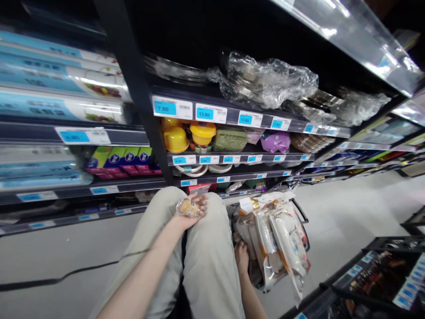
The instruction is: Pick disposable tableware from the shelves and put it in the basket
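Note:
My left hand [191,212] rests palm up on my knees and is closed round a small clear round container [186,206] with something yellow-brown inside. My right hand [241,256] hangs low beside my right leg, pressed against the white plastic packets [282,241] in a black shopping basket [303,221] on the floor. Its fingers are hidden behind the packets and my leg. I am crouched in front of a dark store shelf [232,116].
The shelves hold yellow lidded jars [203,133], a green box [229,139], a purple item [275,141], plastic-wrapped metal ware [268,79] and long wrap rolls [63,106] at left. Blue price tags line the edges. A black display rack [381,274] stands at bottom right.

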